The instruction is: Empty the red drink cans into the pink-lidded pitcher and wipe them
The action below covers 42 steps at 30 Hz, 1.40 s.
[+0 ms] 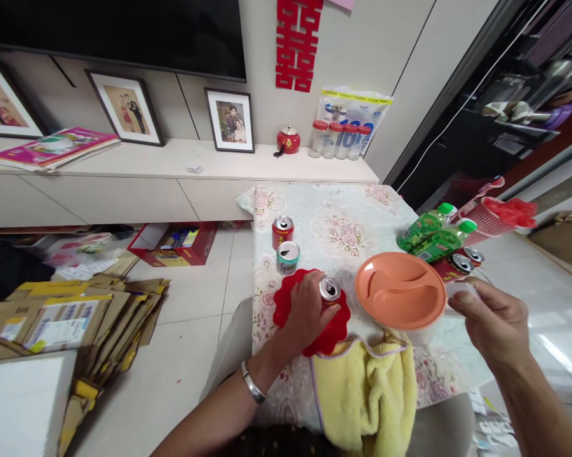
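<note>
On a scalloped red mat (337, 339), my left hand (305, 308) is closed around an opened red drink can (330, 292), whose silver top faces up. My right hand (498, 317), at the right side of the table, pinches a small white piece (461, 292) I cannot identify further. That piece is close to the rim of an orange divided plate (402, 292); whether they touch I cannot tell. Beyond my left hand stand a short teal-rimmed can (288, 259) and another red can (282, 236). A yellow towel (366, 393) hangs over the near table edge.
Green bottles (440, 244), more red cans (452, 270) and a pink basket (492, 216) crowd the right side of the flowered tablecloth (343, 228). Flattened cardboard (90, 317) and a red box (176, 251) lie on the floor at left. Red-lidded jars (336, 141) stand on the cabinet.
</note>
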Motion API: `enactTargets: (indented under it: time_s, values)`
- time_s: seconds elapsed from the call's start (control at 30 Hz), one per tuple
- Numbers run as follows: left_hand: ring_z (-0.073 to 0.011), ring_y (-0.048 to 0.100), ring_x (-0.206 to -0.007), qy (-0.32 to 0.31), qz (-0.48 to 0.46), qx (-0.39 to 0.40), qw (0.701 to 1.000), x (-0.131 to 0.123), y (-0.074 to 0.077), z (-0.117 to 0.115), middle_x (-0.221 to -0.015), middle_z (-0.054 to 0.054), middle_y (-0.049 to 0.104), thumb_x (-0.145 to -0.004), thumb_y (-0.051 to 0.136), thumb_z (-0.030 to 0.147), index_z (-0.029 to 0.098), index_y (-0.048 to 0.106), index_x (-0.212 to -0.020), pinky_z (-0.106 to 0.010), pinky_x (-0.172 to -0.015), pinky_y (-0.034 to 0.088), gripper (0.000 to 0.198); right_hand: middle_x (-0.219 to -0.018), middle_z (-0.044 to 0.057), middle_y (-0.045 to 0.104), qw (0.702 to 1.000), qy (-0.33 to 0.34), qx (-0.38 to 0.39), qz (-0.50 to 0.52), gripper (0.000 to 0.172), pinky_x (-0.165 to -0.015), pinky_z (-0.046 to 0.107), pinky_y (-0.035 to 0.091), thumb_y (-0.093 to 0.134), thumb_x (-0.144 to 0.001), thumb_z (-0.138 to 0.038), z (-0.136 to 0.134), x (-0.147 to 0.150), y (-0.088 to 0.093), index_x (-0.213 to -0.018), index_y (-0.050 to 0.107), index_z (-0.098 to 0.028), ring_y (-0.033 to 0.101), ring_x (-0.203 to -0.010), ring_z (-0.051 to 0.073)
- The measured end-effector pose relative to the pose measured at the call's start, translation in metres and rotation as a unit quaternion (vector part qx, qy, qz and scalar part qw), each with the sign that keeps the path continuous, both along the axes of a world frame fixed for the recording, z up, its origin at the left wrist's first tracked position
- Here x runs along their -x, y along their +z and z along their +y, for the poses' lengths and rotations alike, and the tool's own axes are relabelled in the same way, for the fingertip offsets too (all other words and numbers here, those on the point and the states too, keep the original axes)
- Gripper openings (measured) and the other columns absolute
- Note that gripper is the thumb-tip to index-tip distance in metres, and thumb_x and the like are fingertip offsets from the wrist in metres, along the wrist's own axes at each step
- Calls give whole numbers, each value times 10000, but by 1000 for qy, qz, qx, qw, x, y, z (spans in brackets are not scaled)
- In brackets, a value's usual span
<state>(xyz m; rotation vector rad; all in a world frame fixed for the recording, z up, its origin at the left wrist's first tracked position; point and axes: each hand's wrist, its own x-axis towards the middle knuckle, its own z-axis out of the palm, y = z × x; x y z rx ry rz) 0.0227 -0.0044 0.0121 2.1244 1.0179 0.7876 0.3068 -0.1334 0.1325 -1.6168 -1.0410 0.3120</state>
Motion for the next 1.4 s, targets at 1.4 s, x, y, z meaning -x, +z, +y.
enactTargets:
  time_s: [1.4]
  values:
    - [-404, 582, -1400, 18, -15, -38, 999, -6, -10, -4, -1498, -216, 605, -889, 727, 346, 184, 441, -1461, -657, -1143, 468, 660, -573, -48, 425, 903, 152, 9, -402, 505, -465, 164, 332, 602, -1091, -473, 25, 40, 34, -705, 543, -153, 390, -482, 34]
